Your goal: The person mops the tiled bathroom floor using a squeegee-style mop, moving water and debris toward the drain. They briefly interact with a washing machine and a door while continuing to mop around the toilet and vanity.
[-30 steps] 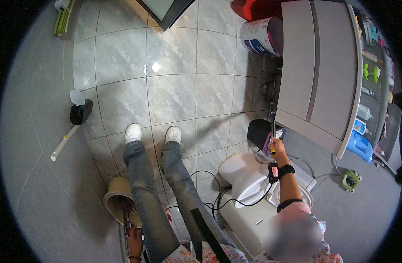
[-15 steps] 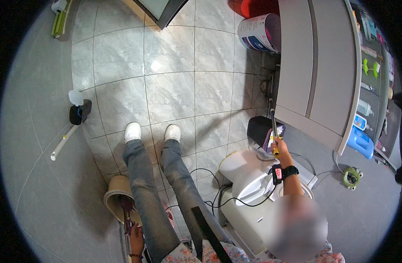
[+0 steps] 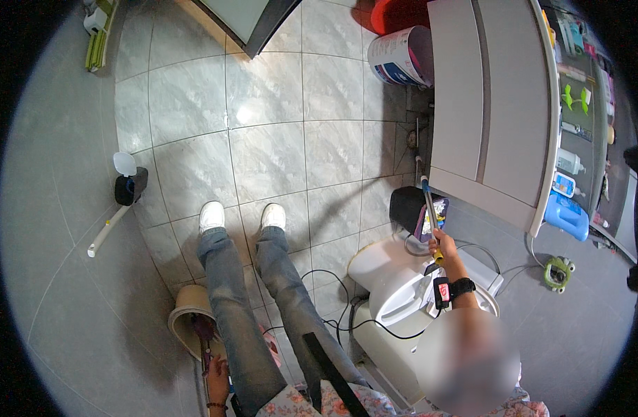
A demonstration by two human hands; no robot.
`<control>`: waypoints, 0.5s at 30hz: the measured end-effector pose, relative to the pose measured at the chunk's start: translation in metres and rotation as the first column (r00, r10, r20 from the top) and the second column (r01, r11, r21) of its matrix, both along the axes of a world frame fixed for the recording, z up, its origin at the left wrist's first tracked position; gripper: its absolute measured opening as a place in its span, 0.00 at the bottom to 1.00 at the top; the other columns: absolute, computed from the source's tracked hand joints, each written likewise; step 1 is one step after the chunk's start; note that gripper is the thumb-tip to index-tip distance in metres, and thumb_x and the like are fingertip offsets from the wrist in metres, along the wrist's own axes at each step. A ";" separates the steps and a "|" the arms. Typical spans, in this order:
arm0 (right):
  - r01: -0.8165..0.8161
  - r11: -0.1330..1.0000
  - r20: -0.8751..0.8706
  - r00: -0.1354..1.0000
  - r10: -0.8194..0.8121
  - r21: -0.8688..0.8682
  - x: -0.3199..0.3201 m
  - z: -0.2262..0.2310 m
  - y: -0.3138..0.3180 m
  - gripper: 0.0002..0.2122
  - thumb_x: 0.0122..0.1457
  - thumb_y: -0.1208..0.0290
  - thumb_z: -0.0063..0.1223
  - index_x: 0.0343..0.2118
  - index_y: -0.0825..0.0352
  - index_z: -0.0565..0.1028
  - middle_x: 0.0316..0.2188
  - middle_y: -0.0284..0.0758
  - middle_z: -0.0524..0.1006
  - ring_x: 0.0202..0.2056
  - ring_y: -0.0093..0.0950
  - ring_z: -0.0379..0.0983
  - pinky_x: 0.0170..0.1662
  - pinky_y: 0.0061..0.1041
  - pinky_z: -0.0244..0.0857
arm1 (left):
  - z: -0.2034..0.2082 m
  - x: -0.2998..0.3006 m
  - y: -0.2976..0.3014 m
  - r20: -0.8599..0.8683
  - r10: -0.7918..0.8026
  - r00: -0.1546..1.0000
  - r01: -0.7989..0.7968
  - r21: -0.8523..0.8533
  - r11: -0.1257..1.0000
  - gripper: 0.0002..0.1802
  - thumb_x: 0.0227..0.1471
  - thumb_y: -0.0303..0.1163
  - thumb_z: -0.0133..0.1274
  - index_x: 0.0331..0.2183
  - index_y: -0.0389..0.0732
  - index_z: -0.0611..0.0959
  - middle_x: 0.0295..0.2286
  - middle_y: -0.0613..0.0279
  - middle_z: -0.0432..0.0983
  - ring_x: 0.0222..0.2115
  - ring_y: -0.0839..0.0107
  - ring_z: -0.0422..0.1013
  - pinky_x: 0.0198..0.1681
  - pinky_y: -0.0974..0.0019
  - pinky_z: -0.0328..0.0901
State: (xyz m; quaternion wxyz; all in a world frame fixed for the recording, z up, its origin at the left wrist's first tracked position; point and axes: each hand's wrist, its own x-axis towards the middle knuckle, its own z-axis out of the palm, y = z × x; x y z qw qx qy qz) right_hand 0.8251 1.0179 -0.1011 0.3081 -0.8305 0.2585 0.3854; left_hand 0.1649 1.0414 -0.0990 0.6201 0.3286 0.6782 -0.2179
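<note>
My right hand [image 3: 442, 247] grips a slim pole [image 3: 430, 203] near its yellow end, beside the white toilet [image 3: 395, 278]. The metal pole has a blue section and runs away from me along the cabinet's side; its thin far end is at the floor by that side. Low on the left, my left hand [image 3: 217, 381] is closed around a long tool with a silver shaft and a maroon part [image 3: 204, 328]. That maroon part reaches into a beige bucket [image 3: 183, 306], and its kind is hard to make out.
A black bin [image 3: 406, 206] with a bag stands beyond the toilet. A grey cabinet [image 3: 520, 111] fills the right side, with a white bucket [image 3: 395, 55] at its far end. Black cables [image 3: 333, 274] trail near my legs. A brush holder [image 3: 129, 187] hangs on the left wall.
My view has shifted slightly. The pole in my right hand has moved a little, its far end now reaching farther away. My left hand still holds its tool at the bucket.
</note>
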 end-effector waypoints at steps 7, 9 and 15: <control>-0.074 0.997 0.143 0.987 0.072 0.008 -0.060 -0.015 0.001 0.05 0.54 0.67 0.41 0.34 0.58 0.63 0.14 0.31 0.61 0.11 0.20 0.56 0.13 0.20 0.53 | 0.002 -0.007 -0.006 -0.034 0.062 0.997 -0.062 -0.010 0.998 0.20 0.53 0.34 0.40 0.47 0.36 0.65 0.45 0.52 0.64 0.45 0.63 0.62 0.48 0.64 0.57; -0.108 0.993 0.163 0.980 0.114 -0.049 -0.080 -0.016 -0.001 0.07 0.55 0.68 0.40 0.37 0.58 0.63 0.13 0.30 0.61 0.10 0.21 0.57 0.12 0.20 0.54 | 0.004 -0.007 -0.006 -0.054 0.082 0.995 -0.084 -0.049 0.995 0.19 0.53 0.34 0.40 0.46 0.36 0.66 0.44 0.52 0.65 0.46 0.62 0.62 0.48 0.64 0.57; -0.340 0.926 0.227 0.900 0.371 -0.167 -0.146 -0.005 -0.019 0.19 0.56 0.68 0.40 0.51 0.60 0.58 0.12 0.29 0.61 0.10 0.19 0.59 0.11 0.18 0.57 | 0.004 -0.012 -0.005 -0.049 -0.022 0.999 0.018 -0.064 0.998 0.23 0.53 0.39 0.41 0.48 0.35 0.65 0.47 0.50 0.61 0.48 0.59 0.58 0.48 0.60 0.57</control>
